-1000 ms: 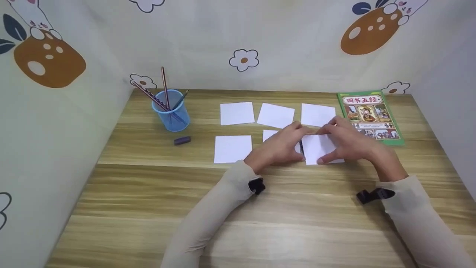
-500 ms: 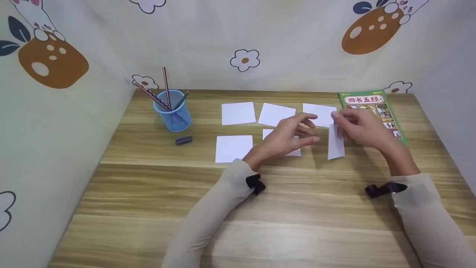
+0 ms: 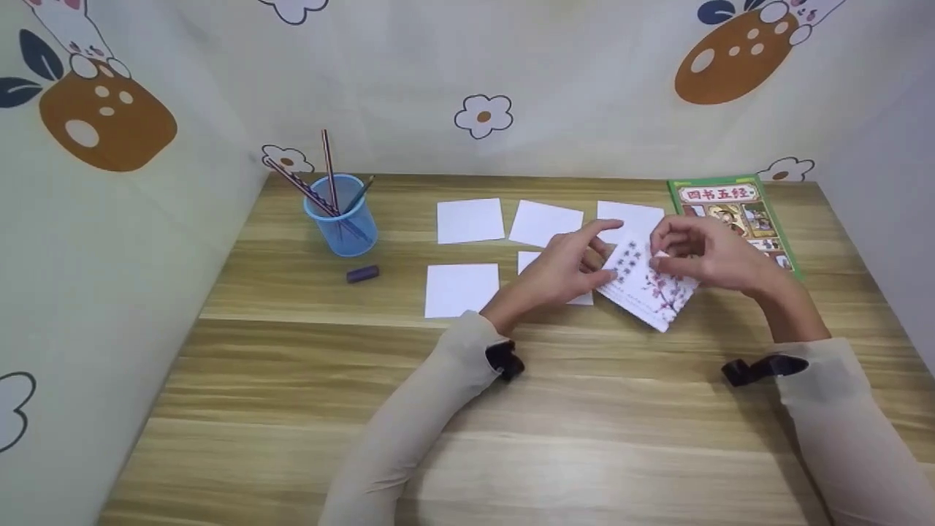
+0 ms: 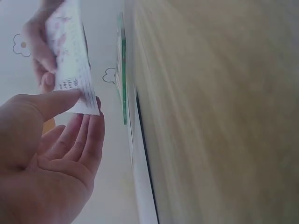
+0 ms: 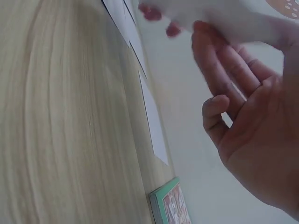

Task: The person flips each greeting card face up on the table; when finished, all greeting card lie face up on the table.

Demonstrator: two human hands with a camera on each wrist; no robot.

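Both hands hold one card (image 3: 661,303) in the air above the table, its face with pink blossoms on a branch and dark characters turned up. My left hand (image 3: 551,270) pinches its left corner; in the left wrist view the thumb (image 4: 60,100) lies over the printed side and fingers are behind. At the card's upper right edge, my right hand (image 3: 719,252) pinches it between thumb and fingers. In the right wrist view the card (image 5: 210,16) is blurred. White cards lie blank side up around the hands, including a card (image 3: 628,215) behind them and one partly hidden under the left hand.
More blank cards lie to the left, among them a near-left card (image 3: 462,291) and a far-left card (image 3: 470,220). A blue cup (image 3: 342,226) of pencils and a dark purple stub (image 3: 363,274) stand further left. A green-edged book (image 3: 723,193) lies at the back right.
The card has been lifted off the table by the right hand and turned from its blank side to its printed side. The left hand has taken hold of its left corner.
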